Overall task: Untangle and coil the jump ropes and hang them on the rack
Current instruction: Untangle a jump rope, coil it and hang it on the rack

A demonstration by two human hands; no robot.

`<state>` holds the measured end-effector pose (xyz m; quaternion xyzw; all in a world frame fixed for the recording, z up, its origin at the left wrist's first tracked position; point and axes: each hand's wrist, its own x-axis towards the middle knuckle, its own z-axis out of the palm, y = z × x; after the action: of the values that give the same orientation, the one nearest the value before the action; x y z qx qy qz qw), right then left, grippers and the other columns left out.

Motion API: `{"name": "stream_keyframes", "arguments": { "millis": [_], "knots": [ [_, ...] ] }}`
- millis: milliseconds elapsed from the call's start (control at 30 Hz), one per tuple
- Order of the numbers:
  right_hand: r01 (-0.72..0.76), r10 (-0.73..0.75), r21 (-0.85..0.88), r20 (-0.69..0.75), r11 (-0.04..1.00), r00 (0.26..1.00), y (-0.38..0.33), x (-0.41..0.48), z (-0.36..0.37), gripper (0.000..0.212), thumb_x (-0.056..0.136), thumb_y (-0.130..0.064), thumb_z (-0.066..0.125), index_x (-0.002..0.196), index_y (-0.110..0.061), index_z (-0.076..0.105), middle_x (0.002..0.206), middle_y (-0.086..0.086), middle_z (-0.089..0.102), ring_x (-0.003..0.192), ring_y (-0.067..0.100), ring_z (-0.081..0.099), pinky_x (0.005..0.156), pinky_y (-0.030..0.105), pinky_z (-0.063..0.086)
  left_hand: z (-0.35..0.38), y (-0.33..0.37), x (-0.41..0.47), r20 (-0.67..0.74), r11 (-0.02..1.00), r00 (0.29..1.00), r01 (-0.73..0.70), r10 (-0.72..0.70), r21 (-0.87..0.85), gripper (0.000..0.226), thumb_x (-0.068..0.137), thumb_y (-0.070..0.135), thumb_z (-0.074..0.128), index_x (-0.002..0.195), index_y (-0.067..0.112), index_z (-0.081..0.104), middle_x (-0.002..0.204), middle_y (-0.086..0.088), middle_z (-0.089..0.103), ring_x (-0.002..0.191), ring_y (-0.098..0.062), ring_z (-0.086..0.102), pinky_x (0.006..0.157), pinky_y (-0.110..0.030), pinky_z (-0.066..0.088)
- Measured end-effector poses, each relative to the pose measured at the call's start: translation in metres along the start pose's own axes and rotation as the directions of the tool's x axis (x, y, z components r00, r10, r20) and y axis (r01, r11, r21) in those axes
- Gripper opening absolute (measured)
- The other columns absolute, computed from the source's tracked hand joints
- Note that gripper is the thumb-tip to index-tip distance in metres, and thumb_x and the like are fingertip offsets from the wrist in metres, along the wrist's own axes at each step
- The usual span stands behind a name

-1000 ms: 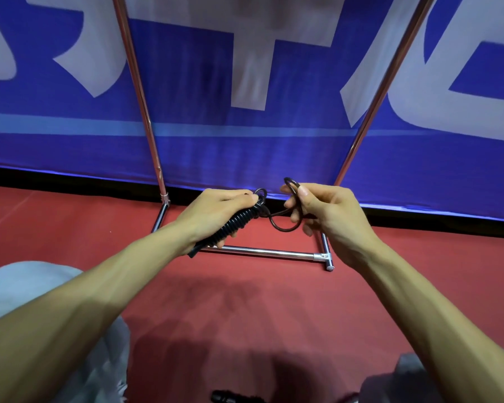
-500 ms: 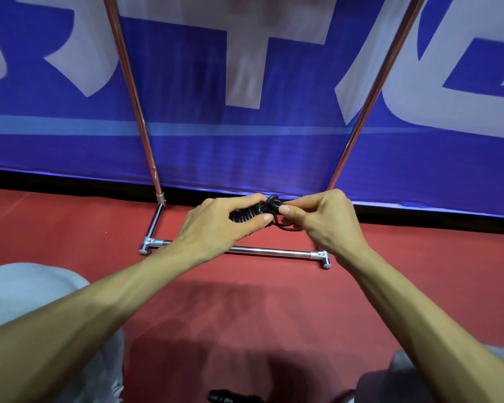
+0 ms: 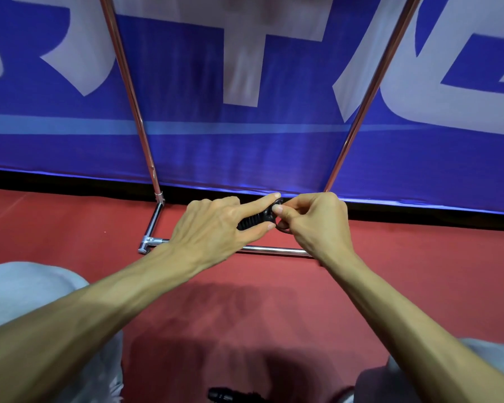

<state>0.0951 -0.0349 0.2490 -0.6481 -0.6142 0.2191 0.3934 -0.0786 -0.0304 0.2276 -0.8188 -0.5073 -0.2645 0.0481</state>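
Banner (image 3: pixel 245 152): blue cloth across the whole back of the view, with large white characters cut off by the upper edge; the ones near the top centre are blurred.
Stripe (image 3: pixel 56 125): a paler blue band running level across the banner, below the characters.
Black strip (image 3: pixel 70 181): a dark line between the banner's lower hem and the floor.
Floor (image 3: pixel 274 301): red and matt, with soft shadows in its near half.
Grey cloth (image 3: pixel 26 301): a rounded fold at the lower left, another at the lower right corner.
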Motion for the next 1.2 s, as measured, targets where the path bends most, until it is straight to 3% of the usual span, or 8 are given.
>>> {"name": "stream_keyframes", "arguments": {
  "millis": [133, 300, 433, 533, 600, 767, 1067, 1200],
  "knots": [
    [0.008, -0.007, -0.046, 0.022, 0.999, 1.0, -0.001, -0.002, -0.002, 0.019, 0.082, -0.028, 0.073, 0.065, -0.02, 0.071, 0.059, -0.004, 0.069, 0.058, 0.008, 0.067, 0.061, 0.023, 0.052, 0.005, 0.001, -0.001, 0.053, 1.0, 0.999, -0.002, 0.002, 0.005, 0.057, 0.083, 0.07, 0.031, 0.137, 0.055, 0.042, 0.059, 0.006, 0.042, 0.053, -0.021, 0.054, 0.051, -0.027, 0.029],
    [-0.085, 0.067, 0.219, 0.09, 0.972, 0.994, -0.004, -0.002, -0.003, 0.015, 0.08, -0.021, 0.077, 0.079, -0.008, 0.07, 0.064, 0.006, 0.07, 0.047, 0.007, 0.064, 0.049, 0.015, 0.047, 0.0, 0.001, 0.0, 0.124, 0.986, 0.983, 0.144, -0.133, -0.086, 0.071, 0.083, 0.069, 0.047, 0.147, 0.05, 0.026, 0.073, 0.006, 0.056, 0.081, -0.022, 0.063, 0.065, -0.031, 0.036],
    [-0.096, 0.044, 0.288, 0.184, 0.953, 0.982, -0.003, -0.001, -0.001, 0.015, 0.086, -0.016, 0.07, 0.1, -0.012, 0.066, 0.066, 0.002, 0.064, 0.049, 0.015, 0.064, 0.049, 0.02, 0.046, -0.001, 0.001, 0.004, 0.11, 0.981, 0.979, 0.181, -0.173, -0.068, 0.065, 0.079, 0.069, 0.053, 0.137, 0.042, 0.043, 0.088, 0.004, 0.069, 0.089, -0.025, 0.065, 0.068, -0.031, 0.036],
    [-0.161, 0.075, 0.351, 0.245, 0.922, 0.967, -0.002, -0.001, 0.001, 0.013, 0.09, -0.02, 0.063, 0.088, -0.012, 0.072, 0.067, 0.001, 0.06, 0.051, 0.017, 0.06, 0.044, 0.018, 0.04, 0.003, 0.0, 0.004, 0.117, 0.977, 0.977, 0.192, -0.181, -0.089, 0.055, 0.076, 0.069, 0.055, 0.119, 0.035, 0.051, 0.092, 0.007, 0.071, 0.088, -0.024, 0.067, 0.069, -0.031, 0.038],
    [-0.107, 0.057, 0.32, 0.162, 0.941, 0.985, -0.001, 0.001, 0.003, 0.016, 0.089, -0.022, 0.064, 0.077, -0.018, 0.074, 0.064, -0.006, 0.061, 0.053, 0.014, 0.059, 0.046, 0.016, 0.039, 0.003, -0.002, 0.005, 0.124, 0.978, 0.978, 0.183, -0.17, -0.098, 0.053, 0.076, 0.069, 0.057, 0.114, 0.033, 0.05, 0.09, 0.008, 0.072, 0.085, -0.023, 0.067, 0.067, -0.031, 0.037],
    [-0.103, 0.053, 0.29, 0.175, 0.952, 0.983, 0.001, 0.006, 0.001, 0.015, 0.084, -0.014, 0.071, 0.069, -0.012, 0.071, 0.069, 0.011, 0.069, 0.063, 0.011, 0.057, 0.059, 0.015, 0.044, 0.002, -0.004, 0.006, 0.173, 0.996, 0.981, 0.089, -0.088, -0.002, 0.055, 0.078, 0.066, 0.058, 0.124, 0.038, 0.047, 0.086, 0.007, 0.07, 0.084, -0.022, 0.066, 0.065, -0.03, 0.033],
    [-0.086, 0.035, 0.278, 0.185, 0.957, 0.982, 0.002, 0.008, 0.002, 0.02, 0.092, -0.013, 0.059, 0.072, -0.016, 0.062, 0.061, -0.006, 0.054, 0.05, -0.002, 0.046, 0.054, 0.01, 0.038, 0.017, -0.011, 0.008, 0.369, 0.959, 0.916, 0.23, -0.156, -0.165, 0.044, 0.079, 0.066, 0.061, 0.12, 0.054, 0.052, 0.077, 0.013, 0.059, 0.073, -0.015, 0.054, 0.06, -0.029, 0.035],
    [-0.027, -0.007, 0.231, 0.142, 0.973, 0.99, 0.0, 0.008, 0.0, 0.023, 0.093, -0.016, 0.057, 0.07, -0.019, 0.059, 0.076, -0.004, 0.049, 0.06, 0.005, 0.043, 0.056, 0.01, 0.036, 0.025, -0.018, 0.003, 0.402, 0.942, 0.901, 0.263, -0.164, -0.206, 0.041, 0.078, 0.067, 0.06, 0.117, 0.056, 0.051, 0.081, 0.013, 0.061, 0.076, -0.015, 0.056, 0.061, -0.029, 0.038]
  ]
}}
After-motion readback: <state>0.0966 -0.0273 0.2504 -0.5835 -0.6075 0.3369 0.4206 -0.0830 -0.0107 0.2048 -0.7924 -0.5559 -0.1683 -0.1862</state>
